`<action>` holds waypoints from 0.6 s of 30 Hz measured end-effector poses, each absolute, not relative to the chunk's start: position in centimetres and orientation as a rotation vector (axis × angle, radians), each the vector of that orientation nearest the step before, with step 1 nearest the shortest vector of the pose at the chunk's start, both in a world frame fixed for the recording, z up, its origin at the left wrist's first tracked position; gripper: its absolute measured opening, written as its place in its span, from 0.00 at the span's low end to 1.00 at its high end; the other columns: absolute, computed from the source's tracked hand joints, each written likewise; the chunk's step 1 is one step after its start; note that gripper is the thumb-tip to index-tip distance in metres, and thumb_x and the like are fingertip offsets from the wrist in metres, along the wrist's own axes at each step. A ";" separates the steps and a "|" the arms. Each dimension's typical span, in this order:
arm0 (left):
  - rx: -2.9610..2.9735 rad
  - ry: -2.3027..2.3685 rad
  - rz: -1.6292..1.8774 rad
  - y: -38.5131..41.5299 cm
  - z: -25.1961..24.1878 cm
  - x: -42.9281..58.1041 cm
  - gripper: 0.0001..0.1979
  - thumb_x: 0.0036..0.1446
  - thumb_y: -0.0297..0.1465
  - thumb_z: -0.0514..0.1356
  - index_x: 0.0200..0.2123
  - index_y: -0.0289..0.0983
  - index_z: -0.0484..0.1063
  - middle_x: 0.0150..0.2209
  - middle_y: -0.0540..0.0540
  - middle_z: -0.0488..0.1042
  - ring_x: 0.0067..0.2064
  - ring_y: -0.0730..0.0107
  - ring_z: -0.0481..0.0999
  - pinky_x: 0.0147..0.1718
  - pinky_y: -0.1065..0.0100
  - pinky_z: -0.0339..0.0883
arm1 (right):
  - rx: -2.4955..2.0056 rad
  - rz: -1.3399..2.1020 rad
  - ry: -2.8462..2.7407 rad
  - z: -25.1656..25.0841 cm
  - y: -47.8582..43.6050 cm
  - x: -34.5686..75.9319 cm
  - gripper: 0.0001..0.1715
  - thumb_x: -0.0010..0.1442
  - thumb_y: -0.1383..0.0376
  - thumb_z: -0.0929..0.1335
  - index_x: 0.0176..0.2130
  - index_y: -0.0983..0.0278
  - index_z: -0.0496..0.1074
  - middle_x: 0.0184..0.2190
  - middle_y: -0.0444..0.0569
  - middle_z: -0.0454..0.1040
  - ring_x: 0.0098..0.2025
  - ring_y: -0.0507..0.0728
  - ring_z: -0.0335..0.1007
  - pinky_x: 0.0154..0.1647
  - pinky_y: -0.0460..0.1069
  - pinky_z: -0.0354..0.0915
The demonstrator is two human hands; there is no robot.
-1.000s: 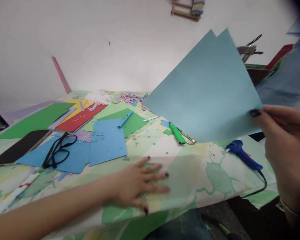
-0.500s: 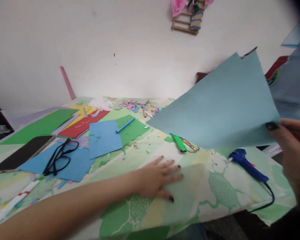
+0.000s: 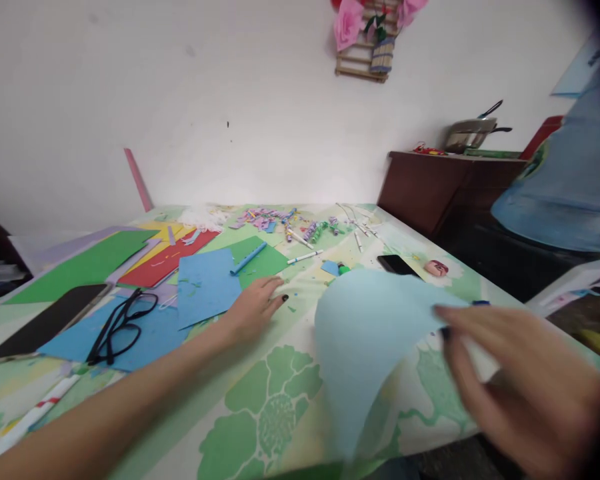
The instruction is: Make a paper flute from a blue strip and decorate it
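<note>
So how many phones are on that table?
2. One phone lies at the left, beside the black glasses; the second phone sits just beyond the pale blue sheet in the right hand. Others may be hidden.

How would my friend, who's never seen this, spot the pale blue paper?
Find the flowery cloth. Right of its middle, the right hand pinches the paper. Unlike the flat, darker blue sheets further left, it's held and curled.

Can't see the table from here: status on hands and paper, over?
Right hand pinching curled light blue sheet. Left hand empty, beside blue paper. Small green object partly hidden behind sheet.
</note>
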State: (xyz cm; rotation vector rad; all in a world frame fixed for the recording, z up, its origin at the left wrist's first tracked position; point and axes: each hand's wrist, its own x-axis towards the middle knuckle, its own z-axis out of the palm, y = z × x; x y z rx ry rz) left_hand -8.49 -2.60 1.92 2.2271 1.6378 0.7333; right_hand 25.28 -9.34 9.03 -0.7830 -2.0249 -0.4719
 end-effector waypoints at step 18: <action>1.496 1.371 0.492 -3.6 4.4 -7.7 0.27 0.49 0.49 0.61 0.47 0.38 0.63 0.44 0.44 0.67 0.36 0.67 0.72 0.32 0.68 0.63 | -0.982 0.416 -2.355 5.2 -2.4 24.5 0.25 0.68 0.58 0.54 0.41 0.64 0.75 0.41 0.53 0.77 0.44 0.57 0.73 0.42 0.50 0.68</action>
